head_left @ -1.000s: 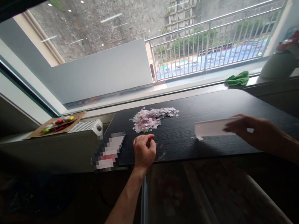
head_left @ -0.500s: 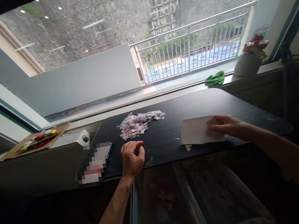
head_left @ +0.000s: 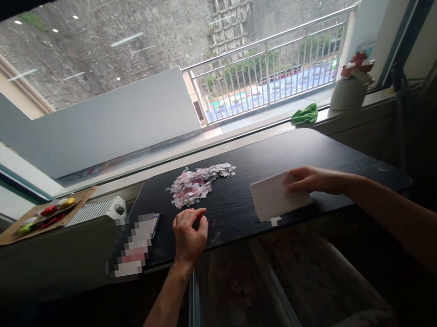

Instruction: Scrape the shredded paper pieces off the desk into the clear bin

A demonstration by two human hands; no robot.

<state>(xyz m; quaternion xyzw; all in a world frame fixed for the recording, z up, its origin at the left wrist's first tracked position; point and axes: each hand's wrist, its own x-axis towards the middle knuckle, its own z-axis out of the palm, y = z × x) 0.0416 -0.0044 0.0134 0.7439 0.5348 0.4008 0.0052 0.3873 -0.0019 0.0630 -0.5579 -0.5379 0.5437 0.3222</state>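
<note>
My right hand (head_left: pixel 309 180) grips the right end of a flat white scraper (head_left: pixel 272 196), its thumb across the face. The scraper is tilted over the dark table (head_left: pixel 252 164), and a small paper scrap (head_left: pixel 276 221) shows at its lower edge. At the table's near edge my left hand (head_left: pixel 190 232) is loosely curled, thumb and forefinger apart, with nothing visible between them. Just beyond it lies a heap of small white and pinkish paper pieces (head_left: pixel 194 185). A phone with a blurred screen (head_left: pixel 141 236) lies left of that hand.
Below the table front is a clear-sided bin (head_left: pixel 287 308) with scraps inside. A radiator (head_left: pixel 98 211) and brown board (head_left: pixel 7 232) with colourful items stand left. On the windowsill are a green cloth (head_left: pixel 305 115) and a pale container (head_left: pixel 347 94).
The scraper in my right hand has turned and tilted, its left side lower, and shifted slightly left. The view has swung a little right. My left hand keeps its loose curl.
</note>
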